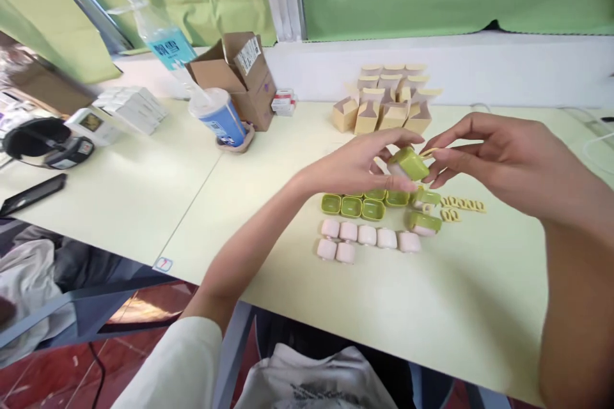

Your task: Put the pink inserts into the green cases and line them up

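Note:
My left hand [367, 160] grips a small rounded case with a green cap and a pinkish-white body, the green cap [410, 163] facing right. Against its right side, my right hand [472, 150] pinches a thin yellow loop [426, 154]; whether the loop is attached to the case I cannot tell. Under my hands lie several green caps [352, 207], hollow side up. Several pinkish-white bodies [367, 235] sit in rows nearer me. To their right are two capped cases, one a green-and-pink case [425, 223]. Several yellow clips [463, 204] lie in two rows beside these.
Several open yellow paper boxes [367, 116] stand by the wall. Further left are a cardboard box [244, 80], a blue cup [223, 120] with a tilted bottle [163, 38] above it, white boxes [129, 108] and a black phone-like slab [33, 194]. A white cable [595, 144] lies far right.

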Action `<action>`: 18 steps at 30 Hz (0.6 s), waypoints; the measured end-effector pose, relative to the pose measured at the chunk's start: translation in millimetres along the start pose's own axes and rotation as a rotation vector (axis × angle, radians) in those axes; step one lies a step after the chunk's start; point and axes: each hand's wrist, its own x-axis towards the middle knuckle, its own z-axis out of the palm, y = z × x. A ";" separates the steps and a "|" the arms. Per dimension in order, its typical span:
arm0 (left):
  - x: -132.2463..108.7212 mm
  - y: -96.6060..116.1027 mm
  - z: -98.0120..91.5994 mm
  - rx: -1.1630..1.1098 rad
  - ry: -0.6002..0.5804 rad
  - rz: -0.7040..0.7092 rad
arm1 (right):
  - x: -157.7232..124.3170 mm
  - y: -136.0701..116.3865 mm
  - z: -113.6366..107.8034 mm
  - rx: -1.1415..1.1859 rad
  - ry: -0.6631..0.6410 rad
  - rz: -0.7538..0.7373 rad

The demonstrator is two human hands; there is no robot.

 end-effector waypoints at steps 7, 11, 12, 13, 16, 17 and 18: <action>6.9 -14.0 17.8 0.176 0.374 -0.085 | 1.7 -11.7 29.9 0.066 0.197 0.069; 6.1 -3.7 23.8 0.410 0.424 -0.092 | 1.5 -12.6 47.6 -0.172 0.208 -0.008; 5.9 -1.3 25.2 0.450 0.429 -0.086 | 1.6 -12.2 50.5 -0.214 0.219 -0.026; 5.7 0.6 26.4 0.481 0.429 -0.079 | 1.7 -11.9 52.8 -0.242 0.234 -0.038; 5.0 3.7 27.7 0.524 0.422 -0.053 | 0.8 -13.0 57.2 -0.267 0.260 -0.036; 4.7 4.2 27.6 0.526 0.424 -0.047 | 0.1 -13.9 58.1 -0.273 0.266 -0.031; 4.5 4.6 27.4 0.521 0.430 -0.042 | -0.6 -14.9 58.8 -0.279 0.269 -0.026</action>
